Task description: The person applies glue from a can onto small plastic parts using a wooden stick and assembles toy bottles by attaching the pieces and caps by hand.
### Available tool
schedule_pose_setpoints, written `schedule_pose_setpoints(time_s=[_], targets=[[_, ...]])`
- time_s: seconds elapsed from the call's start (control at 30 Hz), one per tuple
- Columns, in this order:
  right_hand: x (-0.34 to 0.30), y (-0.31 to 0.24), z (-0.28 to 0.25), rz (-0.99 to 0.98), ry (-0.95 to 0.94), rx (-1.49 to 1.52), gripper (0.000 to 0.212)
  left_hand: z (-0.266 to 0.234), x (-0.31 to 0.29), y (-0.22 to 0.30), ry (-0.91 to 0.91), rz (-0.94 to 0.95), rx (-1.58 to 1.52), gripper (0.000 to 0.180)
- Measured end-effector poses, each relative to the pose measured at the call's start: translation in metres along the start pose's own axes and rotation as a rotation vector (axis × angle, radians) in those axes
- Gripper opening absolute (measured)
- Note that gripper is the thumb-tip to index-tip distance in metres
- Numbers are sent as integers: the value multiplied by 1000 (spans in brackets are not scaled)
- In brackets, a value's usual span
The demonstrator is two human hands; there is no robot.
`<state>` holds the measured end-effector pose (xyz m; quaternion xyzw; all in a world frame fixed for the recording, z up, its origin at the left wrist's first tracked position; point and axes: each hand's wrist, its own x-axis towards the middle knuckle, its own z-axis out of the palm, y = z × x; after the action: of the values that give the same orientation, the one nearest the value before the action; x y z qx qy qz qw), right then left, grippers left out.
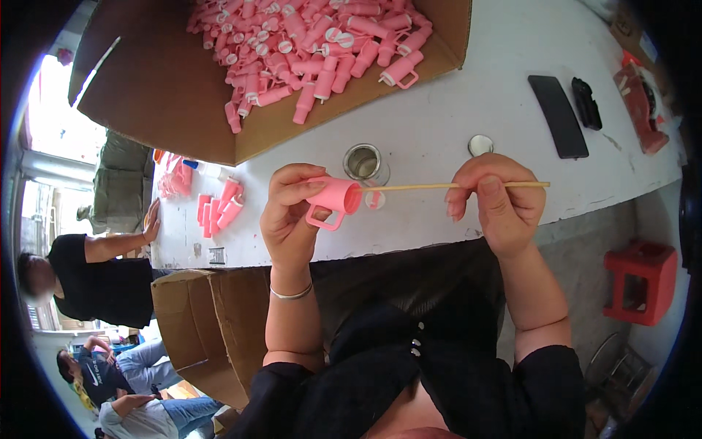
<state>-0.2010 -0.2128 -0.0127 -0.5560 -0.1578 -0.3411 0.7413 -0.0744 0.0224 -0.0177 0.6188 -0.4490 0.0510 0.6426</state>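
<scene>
Between the fingers of my left hand (pixel 289 208) is a small pink toy cup (pixel 334 196) with a loop handle, tilted so its open end faces right. My right hand (pixel 504 201) pinches a thin wooden stick (pixel 420 187), held level. The stick's left tip reaches the mouth of the cup; whether it touches the inside I cannot tell. Just behind the cup stands an open metal can (pixel 363 162) on the white table. A small round white-and-pink lid (pixel 375 200) lies below the can, close under the stick.
A large cardboard box (pixel 183 110) full of pink cups (pixel 322 44) fills the far left. More pink cups (pixel 219 208) lie at left. A round metal lid (pixel 480 145) and black phone (pixel 558 117) sit at right. Beside the table are an open carton (pixel 212 322), a red stool (pixel 640 283) and people.
</scene>
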Motion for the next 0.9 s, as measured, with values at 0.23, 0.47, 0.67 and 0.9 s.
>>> schedule_pose_setpoints(time_s=[0.23, 0.47, 0.67, 0.9], targets=[[-11, -6, 2, -31, -53, -40, 16, 4, 1, 3, 31, 21, -21, 27], [-5, -10, 3, -137, -20, -92, 14, 6, 0, 1, 49, 39, -90, 30], [-8, -14, 1, -104, -99, -193, 14, 6, -1, 0, 74, 26, -61, 28], [4, -17, 4, -105, -72, -255, 9, 9, -5, -2, 53, -20, -39, 27]])
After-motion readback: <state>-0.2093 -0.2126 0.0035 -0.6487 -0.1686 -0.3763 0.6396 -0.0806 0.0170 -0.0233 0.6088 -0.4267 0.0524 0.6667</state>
